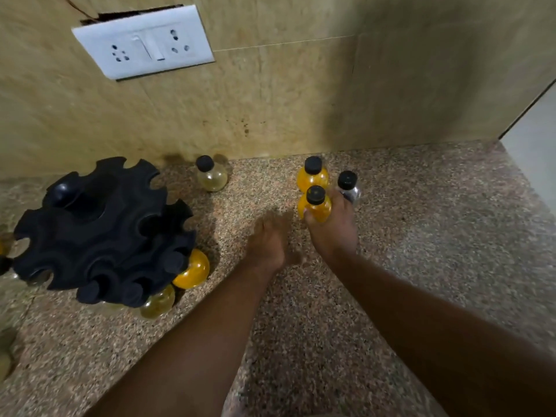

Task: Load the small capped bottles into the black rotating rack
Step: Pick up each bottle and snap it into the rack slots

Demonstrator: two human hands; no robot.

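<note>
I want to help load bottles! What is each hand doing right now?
Left hand: blurred, looks open, holding nothing.
Right hand: holding an orange bottle.

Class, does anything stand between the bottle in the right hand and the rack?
Only the blurred left hand lies between the held orange bottle and the rack; the pale bottle stands aside, nearer the wall.

An upright orange bottle point(317, 207) is gripped by the right hand point(332, 233), a second orange bottle point(313, 176) and a clear bottle point(349, 188) being stood just beyond it. The black rack point(102, 233), partly loaded, is set well to its left.
</note>
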